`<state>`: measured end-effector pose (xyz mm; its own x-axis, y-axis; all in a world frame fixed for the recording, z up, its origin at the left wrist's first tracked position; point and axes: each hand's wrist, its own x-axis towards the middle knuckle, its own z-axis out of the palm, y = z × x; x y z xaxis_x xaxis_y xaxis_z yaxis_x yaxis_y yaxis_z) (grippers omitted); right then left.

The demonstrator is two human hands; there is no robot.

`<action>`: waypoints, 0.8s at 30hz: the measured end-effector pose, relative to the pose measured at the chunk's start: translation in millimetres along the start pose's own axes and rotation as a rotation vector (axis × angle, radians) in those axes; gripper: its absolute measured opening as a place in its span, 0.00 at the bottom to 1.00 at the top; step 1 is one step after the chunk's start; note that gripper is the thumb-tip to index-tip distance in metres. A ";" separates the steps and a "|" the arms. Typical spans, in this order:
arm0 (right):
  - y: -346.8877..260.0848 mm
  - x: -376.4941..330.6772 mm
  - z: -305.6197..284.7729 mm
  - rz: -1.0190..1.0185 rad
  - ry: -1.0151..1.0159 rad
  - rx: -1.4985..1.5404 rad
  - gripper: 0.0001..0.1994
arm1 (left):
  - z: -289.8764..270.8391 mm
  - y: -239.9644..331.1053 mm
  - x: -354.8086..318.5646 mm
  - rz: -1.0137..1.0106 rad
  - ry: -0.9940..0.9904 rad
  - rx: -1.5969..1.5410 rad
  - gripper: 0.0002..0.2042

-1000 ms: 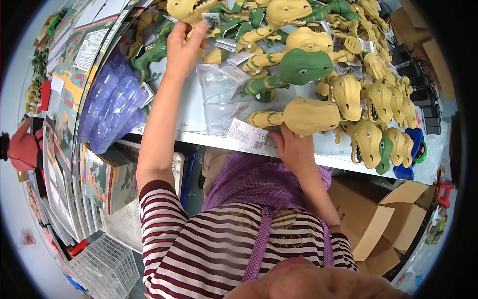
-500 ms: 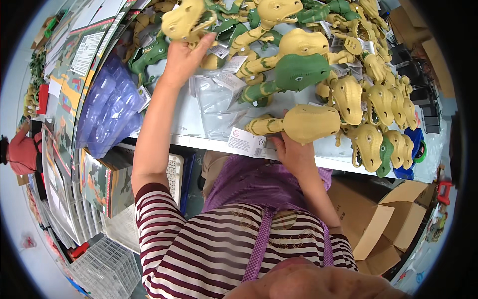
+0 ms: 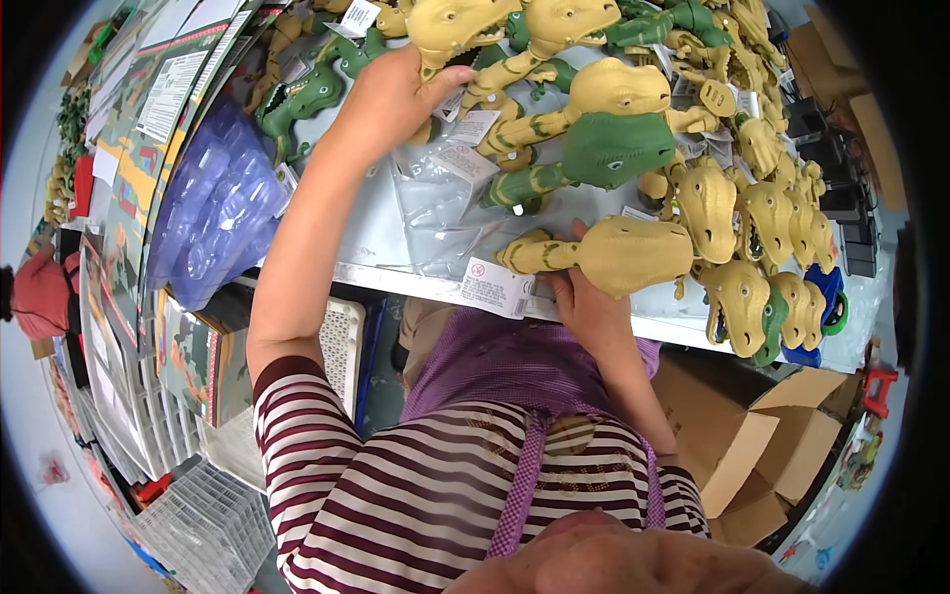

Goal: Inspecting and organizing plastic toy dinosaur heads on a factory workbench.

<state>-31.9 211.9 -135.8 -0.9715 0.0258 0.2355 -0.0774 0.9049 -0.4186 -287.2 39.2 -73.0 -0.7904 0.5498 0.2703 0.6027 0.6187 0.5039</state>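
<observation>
My left hand is closed round the lower part of a tan dinosaur toy at the far side of the table, beside another tan dinosaur. Near the front edge, my right hand grips a second tan dinosaur toy from below, its fingers partly hidden under the head and neck. A white tag hangs from that toy. Just beyond it lies a green-headed dinosaur. Clear plastic packaging rests between my two hands.
Several tan dinosaur heads crowd the right side of the table. Blue-tinted clear plastic trays and printed cards are stacked on the left. Below the table stand an open cardboard box and a white crate.
My left hand has moved right with its tan dinosaur, bringing it close against the neighbouring one. My right hand and its toy have shifted only slightly in the picture.
</observation>
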 end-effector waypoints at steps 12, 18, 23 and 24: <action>6.8 -3.4 3.4 -0.004 0.002 -0.001 0.17 | 12.5 18.9 9.0 -0.088 0.071 0.085 0.22; 7.4 -0.6 5.1 0.004 0.029 0.003 0.16 | 12.2 0.0 3.5 -0.116 -0.057 -0.127 0.21; 7.0 3.7 -0.2 0.024 0.010 0.027 0.15 | 10.7 -13.9 -1.1 -0.079 -0.086 -0.469 0.18; 7.6 3.1 0.4 0.020 0.012 0.028 0.15 | 13.1 -17.9 -3.5 -0.079 -0.082 -0.466 0.18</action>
<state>-35.6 218.7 -138.6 -0.9702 0.0488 0.2372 -0.0646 0.8918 -0.4477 -293.8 33.5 -93.8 -0.8090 0.5656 0.1602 0.4131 0.3532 0.8394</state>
